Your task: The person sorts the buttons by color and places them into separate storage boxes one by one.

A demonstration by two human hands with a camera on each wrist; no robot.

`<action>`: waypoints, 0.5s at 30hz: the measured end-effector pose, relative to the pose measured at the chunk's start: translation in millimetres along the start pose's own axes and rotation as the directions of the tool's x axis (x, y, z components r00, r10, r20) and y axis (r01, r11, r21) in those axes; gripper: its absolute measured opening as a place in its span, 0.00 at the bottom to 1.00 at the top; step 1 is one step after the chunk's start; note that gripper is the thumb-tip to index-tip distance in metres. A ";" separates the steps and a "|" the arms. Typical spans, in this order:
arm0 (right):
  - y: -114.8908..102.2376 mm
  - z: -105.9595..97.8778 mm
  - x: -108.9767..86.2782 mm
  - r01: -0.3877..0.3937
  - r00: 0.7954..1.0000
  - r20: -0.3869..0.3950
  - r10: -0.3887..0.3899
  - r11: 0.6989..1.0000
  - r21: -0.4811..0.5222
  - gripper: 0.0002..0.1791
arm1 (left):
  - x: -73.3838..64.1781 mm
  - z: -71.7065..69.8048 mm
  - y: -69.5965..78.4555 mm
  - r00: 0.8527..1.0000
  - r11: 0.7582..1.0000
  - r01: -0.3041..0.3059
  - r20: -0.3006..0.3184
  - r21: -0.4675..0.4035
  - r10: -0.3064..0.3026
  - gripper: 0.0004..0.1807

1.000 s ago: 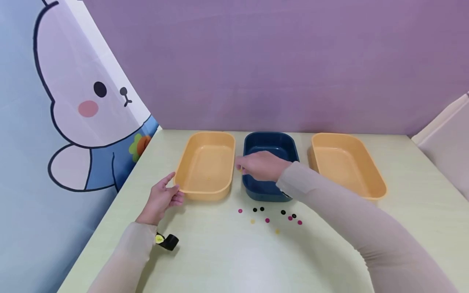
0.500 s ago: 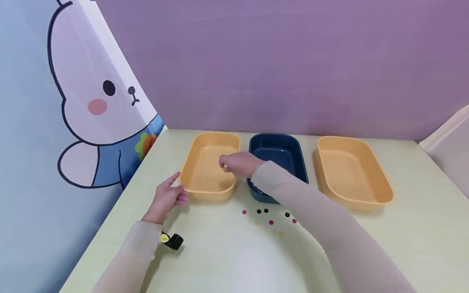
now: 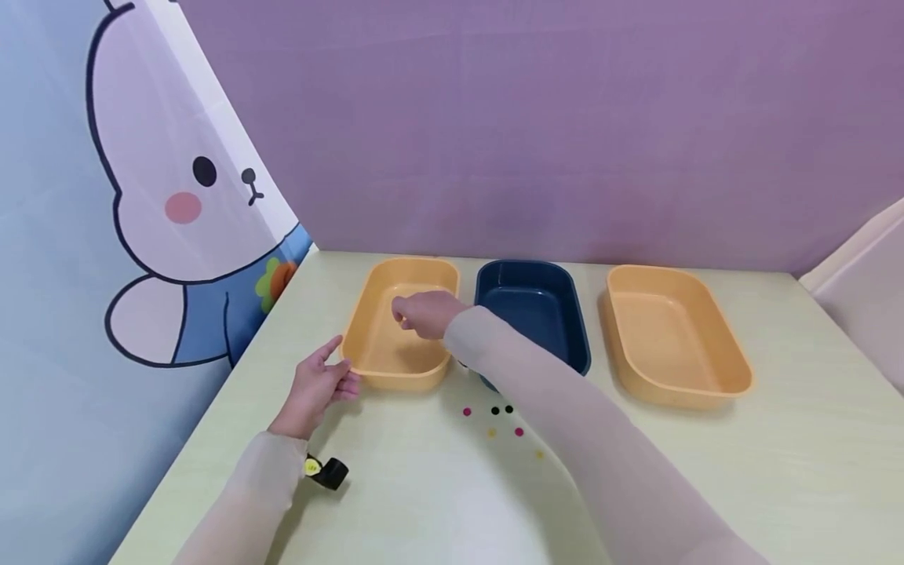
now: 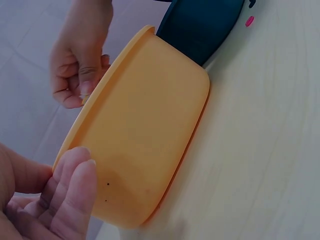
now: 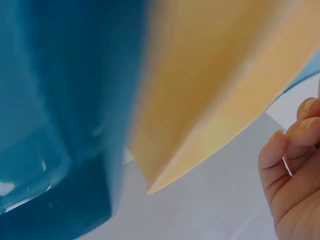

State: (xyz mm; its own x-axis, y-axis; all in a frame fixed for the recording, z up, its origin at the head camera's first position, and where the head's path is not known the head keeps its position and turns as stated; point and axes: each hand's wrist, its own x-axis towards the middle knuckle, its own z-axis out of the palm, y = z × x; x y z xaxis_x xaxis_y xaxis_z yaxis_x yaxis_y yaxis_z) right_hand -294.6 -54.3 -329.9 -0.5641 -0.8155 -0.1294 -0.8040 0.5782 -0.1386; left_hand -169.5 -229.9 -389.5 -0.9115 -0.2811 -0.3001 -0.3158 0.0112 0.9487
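My left hand holds the near left corner of the left yellow plastic bin, and in the left wrist view its fingers lie against the bin's outer wall. My right hand is over the inside of that bin, above its floor. A small yellow piece, which looks like a button, is pinched between the right thumb and fingers in the left wrist view. In the right wrist view the curled right fingers show at the edge, and the piece is hidden there.
A dark blue bin stands under the right forearm, and a second yellow bin is farther right. Several small round pieces, including a pink one and a black one, lie on the table in front.
My right hand has moved left, from over the blue bin's left edge to above the left yellow bin, carrying the small yellow button-like piece. The left hand stays at the bin's corner.
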 end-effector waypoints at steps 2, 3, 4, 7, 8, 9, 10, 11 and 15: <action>-4.0 -4.0 4.5 -0.007 1.000 -0.006 0.008 1.000 0.008 0.08 | -0.6 -1.4 0.0 1.000 1.000 -0.007 0.004 -0.006 0.007 0.33; -5.9 -6.0 6.0 -0.014 1.000 -0.005 0.014 1.000 0.019 0.09 | -0.8 -2.1 0.0 1.000 1.000 -0.011 0.007 -0.010 0.011 0.33; -7.9 -7.9 7.2 -0.016 1.000 -0.005 0.016 0.999 0.029 0.09 | -0.9 -2.6 0.0 1.000 1.000 -0.014 0.011 -0.015 0.015 0.33; -12.1 -11.2 9.8 -0.016 1.000 0.002 0.016 0.999 0.045 0.09 | -1.0 -3.5 -0.7 1.000 1.000 -0.016 0.015 -0.026 0.017 0.33; -12.9 -11.4 10.4 -0.017 1.000 0.007 0.017 0.998 0.058 0.11 | -0.7 -3.5 -1.2 1.000 1.000 -0.016 0.015 -0.026 0.017 0.33; -13.2 -11.3 11.1 -0.019 1.000 0.009 0.019 0.998 0.065 0.11 | -0.3 -3.6 -1.9 1.000 1.000 -0.015 0.015 -0.024 0.016 0.33; -13.4 -11.1 12.0 -0.018 1.000 0.009 0.017 0.998 0.064 0.12 | 0.0 -3.8 -2.5 1.000 1.000 -0.016 0.014 -0.023 0.016 0.33; -13.4 -10.6 13.2 -0.020 1.000 0.009 0.020 0.997 0.068 0.12 | 0.3 -4.0 -3.0 1.000 1.000 -0.018 0.014 -0.021 0.018 0.33; -11.0 -6.8 19.3 -0.052 0.999 0.020 0.050 0.991 0.125 0.10 | 0.9 -5.5 -4.2 1.000 1.000 -0.023 0.011 -0.018 0.024 0.33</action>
State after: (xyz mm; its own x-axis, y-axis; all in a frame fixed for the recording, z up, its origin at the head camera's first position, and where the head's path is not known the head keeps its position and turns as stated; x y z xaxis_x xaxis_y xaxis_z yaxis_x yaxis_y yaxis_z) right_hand -298.0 -76.6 -324.3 -0.5995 -0.7849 -0.1562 -0.7437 0.6185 -0.2536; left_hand -167.5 -235.5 -393.2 -0.9216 -0.2701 -0.2788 -0.2897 0.0005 0.9571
